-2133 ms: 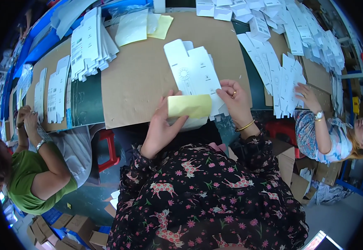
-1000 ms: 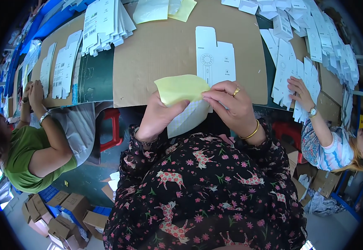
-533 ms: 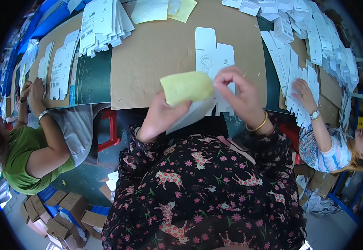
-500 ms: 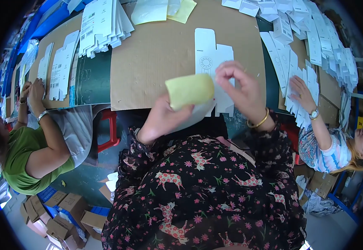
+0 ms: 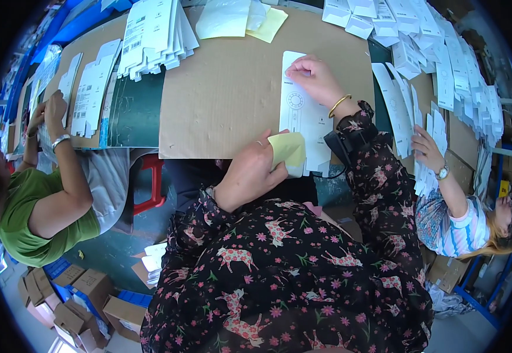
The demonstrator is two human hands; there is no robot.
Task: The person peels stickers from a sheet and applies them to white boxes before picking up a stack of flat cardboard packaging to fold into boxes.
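A flat, unfolded white carton [image 5: 307, 117] with a printed round figure lies on the brown cardboard sheet [image 5: 221, 88] in front of me. My right hand [image 5: 319, 85] reaches over its far end, fingertips pinched together at the top flap. Whatever those fingers may hold is too small to make out. Near the table's front edge, my left hand [image 5: 247, 173] grips a yellow paper sheet [image 5: 288, 152], bent over the carton's near end. Part of the carton is hidden beneath this sheet.
Stacks of flat white cartons [image 5: 150, 38] stand at the far left, with yellow and whitish sheets [image 5: 268, 25] beside them. Folded white boxes [image 5: 406, 56] are heaped at the far right. One co-worker in a green top [image 5: 47, 215] sits left, another in a striped top [image 5: 459, 220] right.
My right hand has moved away from me, from beside the yellow sheet to the carton's far flap. My left hand has lowered the sheet toward the carton's near end.
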